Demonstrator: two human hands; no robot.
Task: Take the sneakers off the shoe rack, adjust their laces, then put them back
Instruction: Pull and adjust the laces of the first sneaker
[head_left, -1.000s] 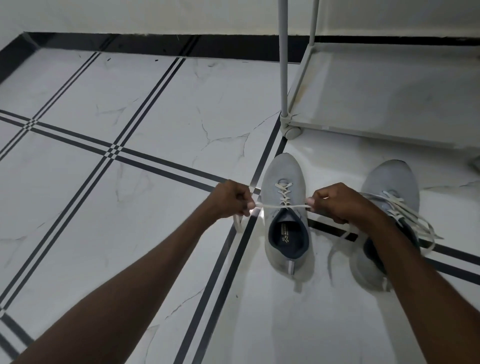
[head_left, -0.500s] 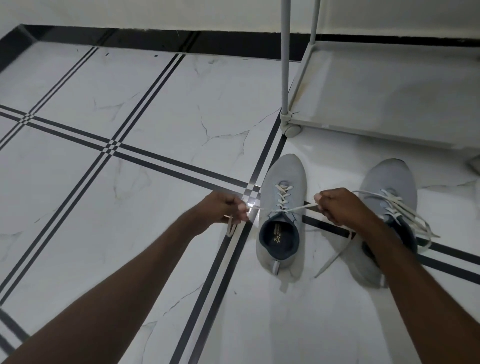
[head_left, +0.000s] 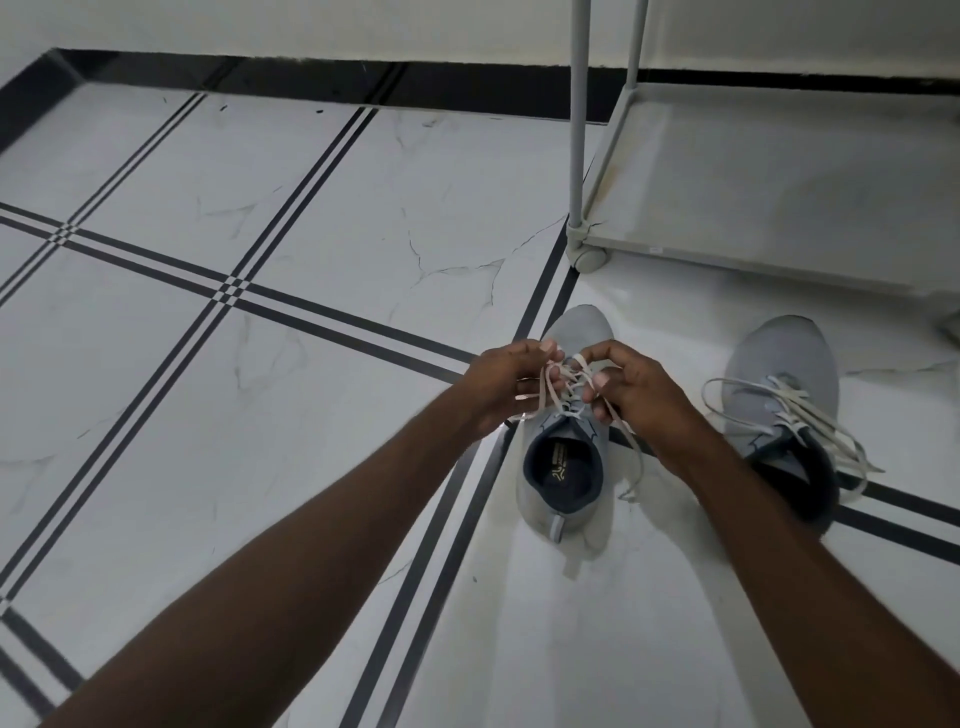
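Two grey sneakers stand on the tiled floor, toes pointing away from me. The left sneaker (head_left: 563, 483) has a dark lining and white laces (head_left: 566, 387). My left hand (head_left: 506, 382) and my right hand (head_left: 631, 387) meet over its tongue, each pinching a strand of those laces, with the strands crossed between my fingers. One loose end hangs down the shoe's right side. The right sneaker (head_left: 779, 379) stands apart to the right, its laces (head_left: 810, 421) untied and spread loosely; my right forearm hides part of its heel.
The grey shoe rack (head_left: 779, 171) on small wheels stands just beyond the sneakers, its bottom shelf bare and a post (head_left: 579, 114) rising at its front left corner. White marble floor (head_left: 260, 364) with black stripes spreads to the left. A black skirting runs along the wall.
My hands, earlier pulled apart with the lace stretched taut between them, have come together over the left sneaker's tongue and crossed the strands.
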